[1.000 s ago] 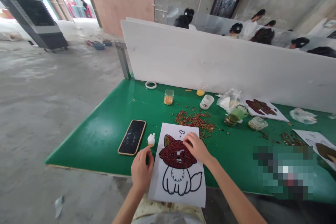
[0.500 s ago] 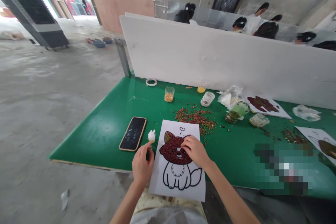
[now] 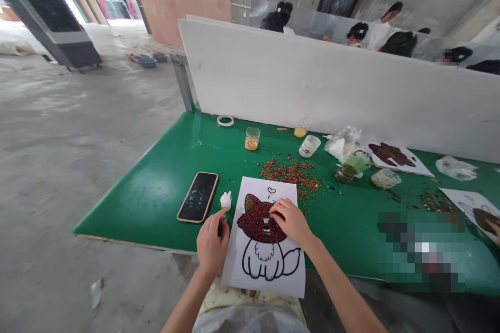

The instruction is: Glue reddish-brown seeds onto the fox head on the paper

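Note:
A white sheet [image 3: 236, 265] with a black-outlined cartoon animal lies in front of me, overhanging the table's front edge. The animal's head [image 3: 253, 226] is covered in dark red grains, with one green-brown inner ear; its body is bare white. My right hand [image 3: 291, 222] rests over the head's right side, thumb and fingertips pinched together near the eye. Whatever lies between those fingertips is too small to make out. Left of the sheet, my left hand [image 3: 212, 242] is open, its index fingertip at the base of a small white bottle [image 3: 225, 200] with a rounded top.
A phone [image 3: 198, 196] lies left of the bottle. Loose red and green grains [image 3: 291, 174] spread beyond the sheet. Behind are a cup of yellow kernels [image 3: 252, 139], a tipped clear cup [image 3: 309, 146], a green jar [image 3: 353, 166] and a tape roll [image 3: 225, 120]. A white partition [image 3: 332, 83] borders the back.
Both hands keep nearly the same places and poses. At the far right edge, another person's hand has come into view over the other picture. The camera view has shifted slightly.

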### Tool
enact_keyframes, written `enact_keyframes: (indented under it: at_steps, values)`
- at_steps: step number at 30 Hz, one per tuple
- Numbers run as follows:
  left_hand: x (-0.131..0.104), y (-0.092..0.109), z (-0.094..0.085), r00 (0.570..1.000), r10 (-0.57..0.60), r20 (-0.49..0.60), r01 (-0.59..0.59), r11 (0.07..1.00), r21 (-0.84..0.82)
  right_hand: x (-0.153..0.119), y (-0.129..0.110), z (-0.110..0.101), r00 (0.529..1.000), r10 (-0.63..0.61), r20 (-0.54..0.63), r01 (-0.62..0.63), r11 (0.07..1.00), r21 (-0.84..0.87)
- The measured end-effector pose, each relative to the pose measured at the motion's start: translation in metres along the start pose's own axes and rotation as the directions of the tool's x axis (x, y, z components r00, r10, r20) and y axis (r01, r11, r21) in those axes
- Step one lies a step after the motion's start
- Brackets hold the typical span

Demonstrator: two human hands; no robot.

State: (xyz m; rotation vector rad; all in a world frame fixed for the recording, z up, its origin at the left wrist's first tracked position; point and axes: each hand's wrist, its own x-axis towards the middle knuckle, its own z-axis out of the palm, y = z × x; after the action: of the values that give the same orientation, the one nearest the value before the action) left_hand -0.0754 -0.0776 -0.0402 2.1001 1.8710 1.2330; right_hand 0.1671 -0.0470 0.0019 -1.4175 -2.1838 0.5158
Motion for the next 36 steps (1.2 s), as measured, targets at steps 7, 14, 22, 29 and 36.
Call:
enact_keyframes:
  at_steps: [7,14,22,29,36]
  values:
    - [0.0007,0.0005,-0.0002,1.0,0.022,-0.004,-0.022,1.0,-0.003,0.0029,0.0033,0.0055,0.999,-0.015,0.031,0.016,1.0,-0.017]
    - [-0.0005,0.0,-0.0004,1.0,0.015,0.001,-0.015,1.0,-0.003,-0.0012,0.0056,0.0027,0.999,-0.018,0.034,0.018,1.0,-0.012]
    - [0.0,0.0013,-0.0011,1.0,0.01,0.007,-0.01,1.0,-0.003,0.0017,0.0042,0.003,0.996,-0.047,0.072,0.046,0.999,0.007]
    - [0.0011,0.0023,-0.0016,1.0,0.001,0.01,-0.001,1.0,0.003,0.0026,0.0047,0.0074,0.997,-0.032,0.065,0.032,0.999,0.009]
    - [0.0011,0.0024,-0.001,1.0,0.002,0.014,-0.002,1.0,-0.002,-0.0031,0.0013,0.0058,1.0,0.027,0.002,-0.027,0.998,0.054]
